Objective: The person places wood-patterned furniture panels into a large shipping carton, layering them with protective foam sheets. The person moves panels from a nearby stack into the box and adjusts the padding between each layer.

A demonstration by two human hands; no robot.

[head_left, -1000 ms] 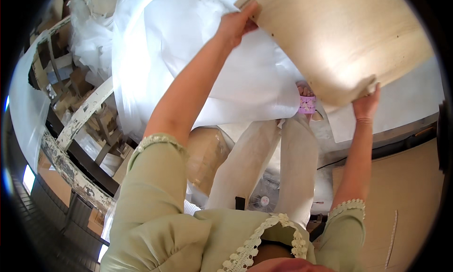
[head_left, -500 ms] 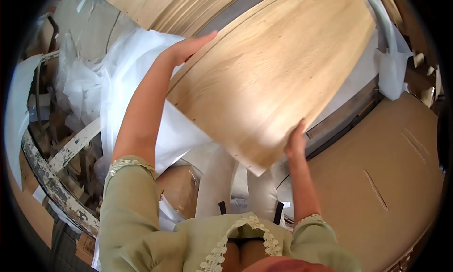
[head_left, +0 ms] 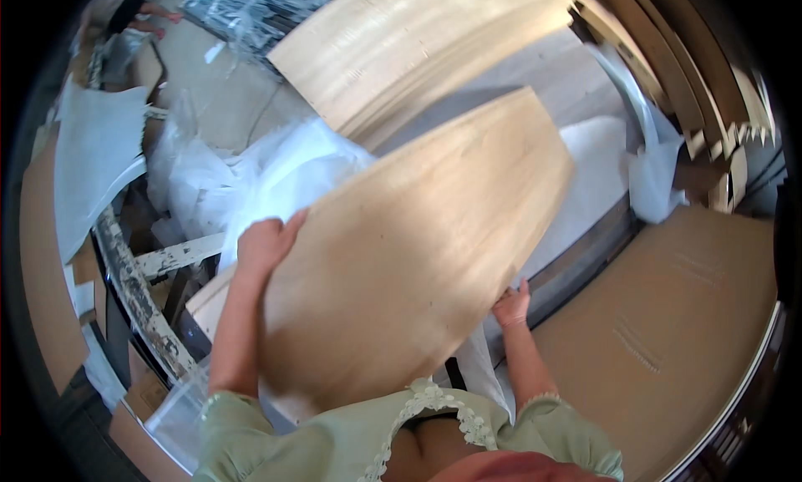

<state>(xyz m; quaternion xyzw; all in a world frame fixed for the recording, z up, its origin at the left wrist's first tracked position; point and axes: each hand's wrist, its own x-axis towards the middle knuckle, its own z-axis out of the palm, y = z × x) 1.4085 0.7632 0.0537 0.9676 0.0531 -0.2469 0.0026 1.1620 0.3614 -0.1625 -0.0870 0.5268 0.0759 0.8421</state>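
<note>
Since we've got one wooden panel (head_left: 418,256) tilted up in front of our chest, we're hanging on at two spots: left hand (head_left: 267,244) on its left edge, right hand (head_left: 512,305) on its right. Left fingers are mostly hidden, so we can't tell if they're spread; the right ones look bunched at the edge, pinching the panel. Beyond it sits one pile of wooden boards (head_left: 434,48), too tight for us to count. One big brown cardboard sheet (head_left: 660,332) is right of it, one heap of whitish plastic (head_left: 292,169) and one chipped-paint frame (head_left: 146,315) left.
</note>
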